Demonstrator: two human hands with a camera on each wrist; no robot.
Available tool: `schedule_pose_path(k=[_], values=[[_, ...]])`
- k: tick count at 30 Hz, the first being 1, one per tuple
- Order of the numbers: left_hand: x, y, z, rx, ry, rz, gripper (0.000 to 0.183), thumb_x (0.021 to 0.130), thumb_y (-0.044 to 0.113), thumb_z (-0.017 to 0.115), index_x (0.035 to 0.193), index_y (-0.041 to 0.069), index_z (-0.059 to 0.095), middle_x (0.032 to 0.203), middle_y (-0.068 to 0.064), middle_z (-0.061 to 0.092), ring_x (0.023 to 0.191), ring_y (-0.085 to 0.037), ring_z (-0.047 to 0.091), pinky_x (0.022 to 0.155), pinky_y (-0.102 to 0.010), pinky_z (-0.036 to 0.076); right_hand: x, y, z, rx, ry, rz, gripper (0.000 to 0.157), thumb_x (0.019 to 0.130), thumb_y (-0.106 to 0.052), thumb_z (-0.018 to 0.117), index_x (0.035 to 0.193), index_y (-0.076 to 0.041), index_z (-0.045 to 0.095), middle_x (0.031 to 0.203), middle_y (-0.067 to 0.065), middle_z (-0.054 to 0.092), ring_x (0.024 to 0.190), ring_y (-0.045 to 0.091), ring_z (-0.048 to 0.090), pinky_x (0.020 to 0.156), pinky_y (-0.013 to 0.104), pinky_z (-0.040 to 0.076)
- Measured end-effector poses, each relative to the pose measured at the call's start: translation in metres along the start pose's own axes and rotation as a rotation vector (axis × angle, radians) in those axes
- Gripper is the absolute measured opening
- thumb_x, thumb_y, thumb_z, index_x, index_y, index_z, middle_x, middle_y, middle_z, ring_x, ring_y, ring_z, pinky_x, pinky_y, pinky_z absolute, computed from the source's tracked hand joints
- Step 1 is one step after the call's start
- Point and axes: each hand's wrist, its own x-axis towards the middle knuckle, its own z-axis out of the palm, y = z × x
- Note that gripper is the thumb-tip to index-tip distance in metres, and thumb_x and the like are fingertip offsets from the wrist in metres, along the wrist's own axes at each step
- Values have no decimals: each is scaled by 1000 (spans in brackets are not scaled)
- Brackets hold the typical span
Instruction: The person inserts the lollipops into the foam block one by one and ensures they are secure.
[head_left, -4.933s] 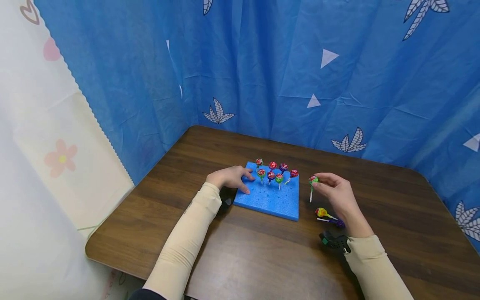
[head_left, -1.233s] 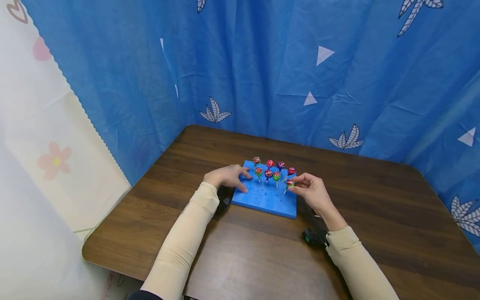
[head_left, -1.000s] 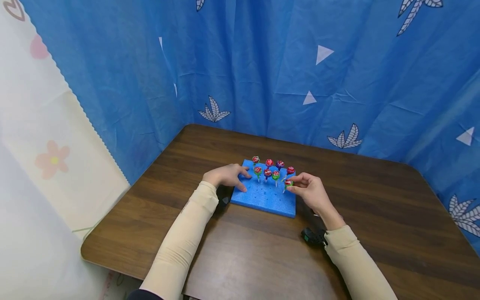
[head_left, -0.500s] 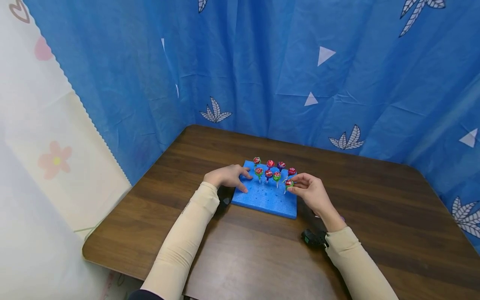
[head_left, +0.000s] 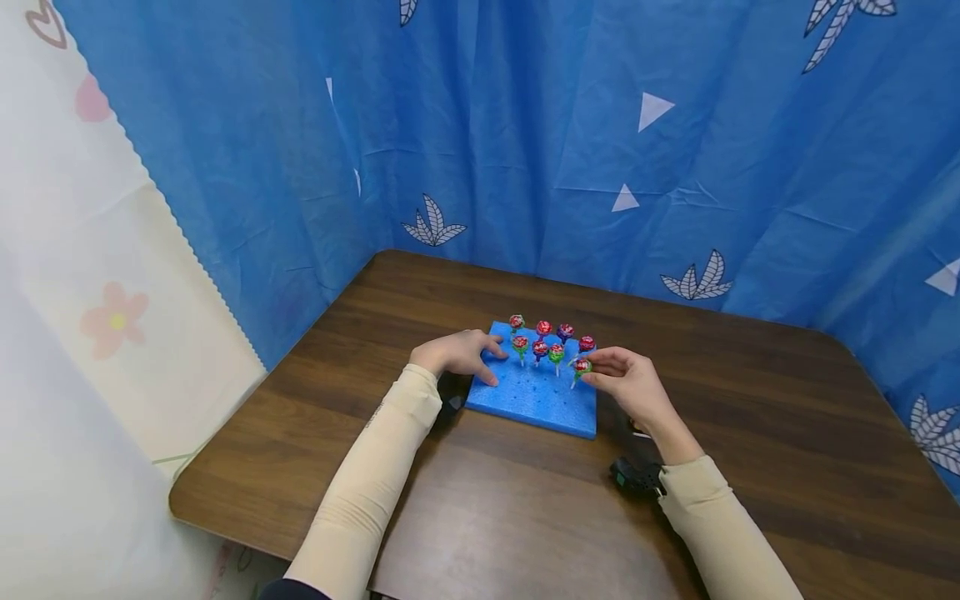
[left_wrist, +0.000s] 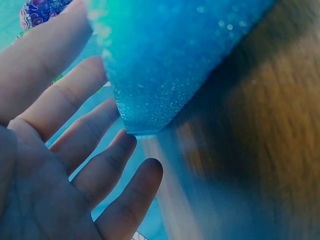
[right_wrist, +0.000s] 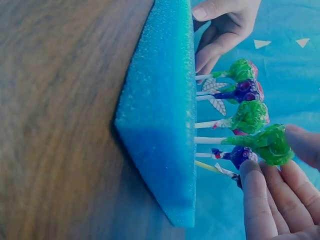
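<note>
A blue foam board (head_left: 547, 408) lies on the table with several wrapped lollipops standing in it in two rows. My left hand (head_left: 461, 354) rests on the board's left side, fingers spread; in the left wrist view its fingers (left_wrist: 95, 130) reach along the foam edge. At the right end of the front row stands a green-and-red lollipop (head_left: 582, 367), tilted slightly, its white stick in the foam. My right hand (head_left: 633, 385) is beside it, fingers loosened around the head. In the right wrist view the thumb (right_wrist: 305, 145) and fingertips are right at the green wrapper (right_wrist: 275, 145).
Right of the board, a lollipop (head_left: 640, 428) lies on the wooden table (head_left: 480, 508), partly hidden by my right wrist. A dark wrist camera (head_left: 633, 475) sits under that wrist. Behind the table hangs a blue curtain (head_left: 525, 167).
The right hand brought the green-and-red lollipop left from beside the board and stood it in the foam. Just now its fingers have loosened and drawn slightly right. The left hand stays put.
</note>
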Motion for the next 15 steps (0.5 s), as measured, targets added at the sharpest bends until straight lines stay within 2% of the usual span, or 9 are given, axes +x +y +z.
schedule_pose_path(k=[8,11,15], values=[[3,1,1,7,3,5,55,87,33,77,139,20,62,164,-2,33,154,-32,23,122,-54,27,-7,2,-14,70,-45,-8,44,95,-19,70,131,4,58,133,25,63,100,-2,67,90,17,54],[3,0,2,11,4,3,55,87,33,77,139,20,62,164,-2,33,154,-32,23,122,-54,27,-10,3,-20,84,-62,-11,46,96,-22,69,132,4,57,135,25,61,100,-3,67,90,14,53],[1,-2,1,9,3,3,55,88,33,77,139,20,62,165,-2,32,154,-32,23,122,-53,26,-13,2,-27,37,-82,-3,50,97,-29,68,135,1,56,137,25,59,104,1,67,91,15,53]])
